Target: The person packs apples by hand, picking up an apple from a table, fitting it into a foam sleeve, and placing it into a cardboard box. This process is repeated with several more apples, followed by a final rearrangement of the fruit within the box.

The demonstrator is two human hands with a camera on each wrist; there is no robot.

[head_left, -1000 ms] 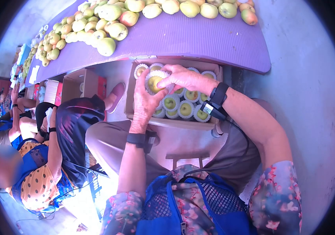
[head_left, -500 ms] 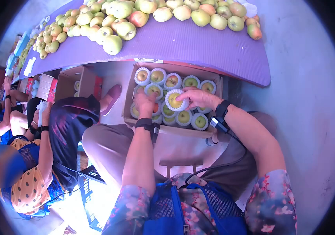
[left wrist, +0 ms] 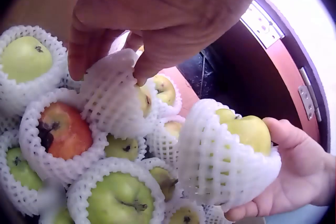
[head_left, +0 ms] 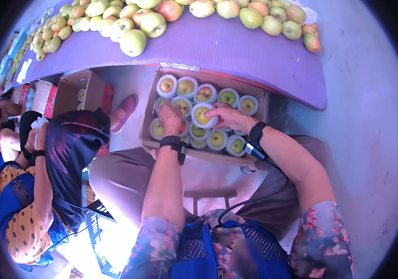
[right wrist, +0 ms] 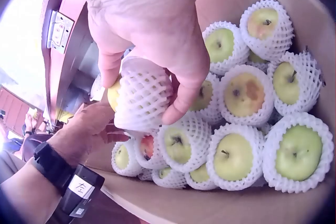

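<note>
An open cardboard box (head_left: 148,135) holds several apples in white foam nets. The right hand (head_left: 234,117) grips a yellow-green netted apple (head_left: 203,115) above the others; in the right wrist view the hand (right wrist: 149,29) has thumb and fingers round its net (right wrist: 143,95). Inside the box's left part, the left hand (head_left: 171,120) reaches down. The left wrist view shows that hand (left wrist: 157,14) pinching the top of a foam net (left wrist: 113,95) with an apple partly showing in it. A reddish netted apple (left wrist: 71,134) lies beside it.
Above the box, a purple-covered table (head_left: 236,60) bears many loose apples (head_left: 133,43). Another cardboard box (head_left: 75,90) stands to the left, near a seated person in a dotted top (head_left: 29,232). A wooden stool (head_left: 208,194) is below the box.
From gripping one netted apple together, the hands have parted: the left went down among the box's apples, and the right holds an apple alone. The view has shifted slightly.
</note>
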